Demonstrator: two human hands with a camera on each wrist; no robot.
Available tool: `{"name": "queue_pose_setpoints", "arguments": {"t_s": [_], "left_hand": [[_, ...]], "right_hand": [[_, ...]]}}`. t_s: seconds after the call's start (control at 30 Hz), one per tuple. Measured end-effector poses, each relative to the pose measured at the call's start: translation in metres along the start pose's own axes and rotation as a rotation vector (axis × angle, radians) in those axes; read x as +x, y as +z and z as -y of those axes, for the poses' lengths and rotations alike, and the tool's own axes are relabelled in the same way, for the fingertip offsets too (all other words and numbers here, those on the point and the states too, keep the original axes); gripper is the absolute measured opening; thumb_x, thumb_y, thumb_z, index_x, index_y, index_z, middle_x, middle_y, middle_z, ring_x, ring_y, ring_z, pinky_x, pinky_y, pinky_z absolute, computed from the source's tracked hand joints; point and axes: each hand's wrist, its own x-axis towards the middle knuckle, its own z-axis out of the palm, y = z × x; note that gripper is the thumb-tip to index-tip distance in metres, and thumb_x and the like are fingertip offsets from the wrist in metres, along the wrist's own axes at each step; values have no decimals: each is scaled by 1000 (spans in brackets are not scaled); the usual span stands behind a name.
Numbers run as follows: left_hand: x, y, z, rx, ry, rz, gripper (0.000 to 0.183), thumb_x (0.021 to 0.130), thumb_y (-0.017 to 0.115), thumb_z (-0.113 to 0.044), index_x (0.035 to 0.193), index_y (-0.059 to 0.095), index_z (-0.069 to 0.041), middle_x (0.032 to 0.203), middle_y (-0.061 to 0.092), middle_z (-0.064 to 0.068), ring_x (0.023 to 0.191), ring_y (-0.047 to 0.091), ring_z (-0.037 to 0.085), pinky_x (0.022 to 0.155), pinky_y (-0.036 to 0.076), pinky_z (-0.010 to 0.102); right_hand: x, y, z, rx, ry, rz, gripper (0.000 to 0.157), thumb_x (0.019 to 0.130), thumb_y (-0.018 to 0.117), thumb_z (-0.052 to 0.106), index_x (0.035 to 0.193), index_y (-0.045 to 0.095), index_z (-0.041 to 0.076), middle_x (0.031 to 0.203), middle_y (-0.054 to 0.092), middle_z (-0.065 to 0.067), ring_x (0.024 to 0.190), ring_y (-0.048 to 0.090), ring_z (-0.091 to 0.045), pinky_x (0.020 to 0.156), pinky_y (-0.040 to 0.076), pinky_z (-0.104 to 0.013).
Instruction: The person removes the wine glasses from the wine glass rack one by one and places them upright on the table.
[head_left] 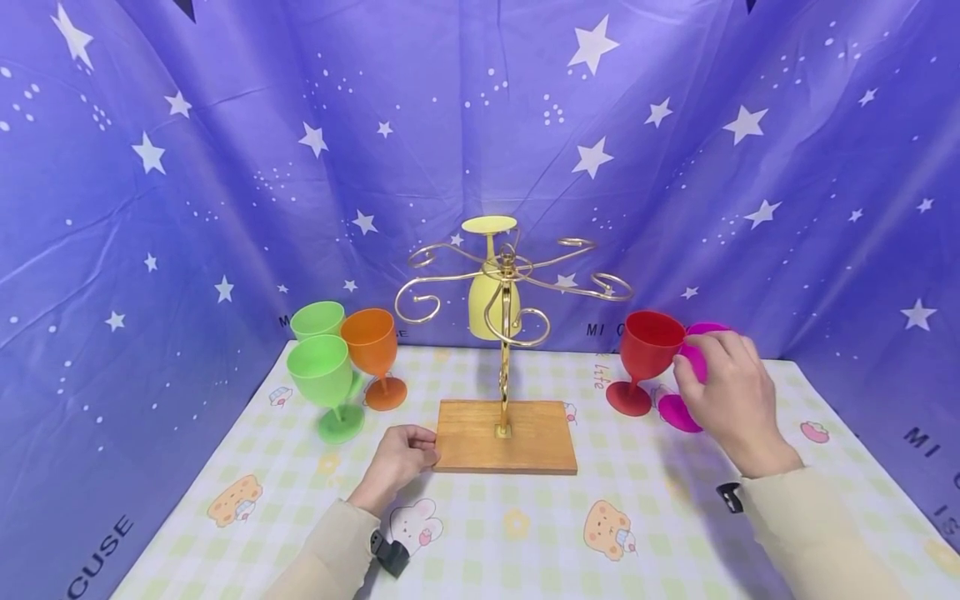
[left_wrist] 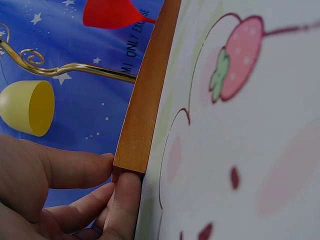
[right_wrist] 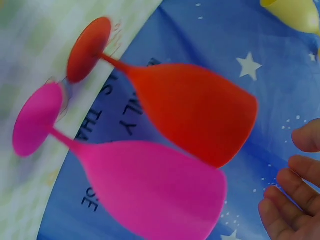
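Observation:
A gold wine glass rack (head_left: 505, 358) with curled arms rises from a wooden base (head_left: 525, 442). One yellow goblet (head_left: 489, 304) hangs upside down on it, foot upward. My left hand (head_left: 397, 462) pinches the front left corner of the base between thumb and fingers, closer in the left wrist view. My right hand (head_left: 731, 392) is by the magenta goblet (right_wrist: 155, 187), partly covering it in the head view. In the right wrist view its fingers (right_wrist: 295, 200) are spread loosely, apart from the bowl's rim. The red goblet (head_left: 651, 346) stands upright beside the magenta one.
Two green goblets (head_left: 321, 371) and an orange goblet (head_left: 371, 346) stand upright left of the rack. A checked cloth with cartoon prints (head_left: 517, 550) covers the table. Blue star-patterned curtains (head_left: 420, 167) hang behind and at both sides.

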Motion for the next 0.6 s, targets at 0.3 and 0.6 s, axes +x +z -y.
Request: {"name": "queue_pose_setpoints", "arguments": {"t_s": [0.3, 0.6], "left_hand": [[-1, -2, 0, -31, 6, 8, 21, 78, 64, 10, 100, 62, 11, 82, 63, 12, 68, 62, 15, 63, 55, 29], [-1, 0, -1, -13, 6, 1, 21, 77, 65, 10, 98, 63, 10, 81, 63, 11, 68, 61, 14, 62, 54, 28]], "right_hand": [[-10, 10, 26, 102, 55, 3, 26, 77, 67, 6, 100, 64, -5, 95, 58, -19, 89, 54, -35, 71, 45, -49], [-23, 30, 44, 183, 111, 4, 19, 77, 69, 5, 95, 65, -1, 86, 58, -13, 71, 57, -24, 64, 41, -26]]}}
